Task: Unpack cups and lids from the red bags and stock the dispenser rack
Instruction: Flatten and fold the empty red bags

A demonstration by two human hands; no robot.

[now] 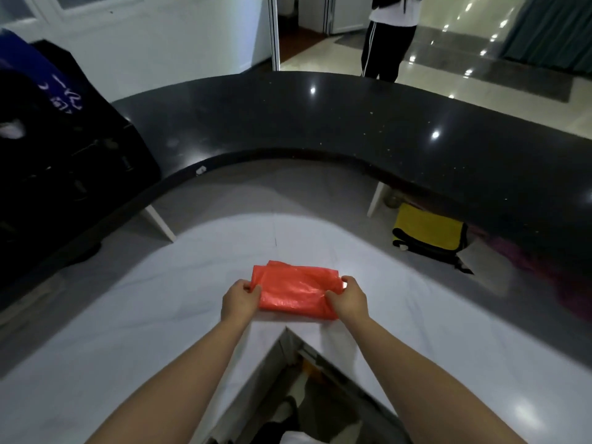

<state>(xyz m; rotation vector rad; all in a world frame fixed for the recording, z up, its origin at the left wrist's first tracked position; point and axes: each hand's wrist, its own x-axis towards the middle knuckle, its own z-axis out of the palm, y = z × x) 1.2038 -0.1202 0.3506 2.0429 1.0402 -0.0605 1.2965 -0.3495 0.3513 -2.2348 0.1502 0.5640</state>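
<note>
Red bag (296,291): thin, crinkly orange-red plastic, folded flat into a rough rectangle with glossy creases; contents, if any, not visible. Lies on the white counter (128,315), just beyond its inner corner, long axis running left to right across the view, short sides toward each hand. Left to right: black luggage with a blue cover (57,133) at far left on the dark curved upper counter (320,123); left hand (240,298) pinches the bag's left edge, thumb on top, fingers curled under; right hand (347,299) grips the right end, fingers bent around the plastic. Yellow-and-black bag (429,230) sits under the upper counter at right. Person in black striped trousers (384,49) stands beyond.
</note>
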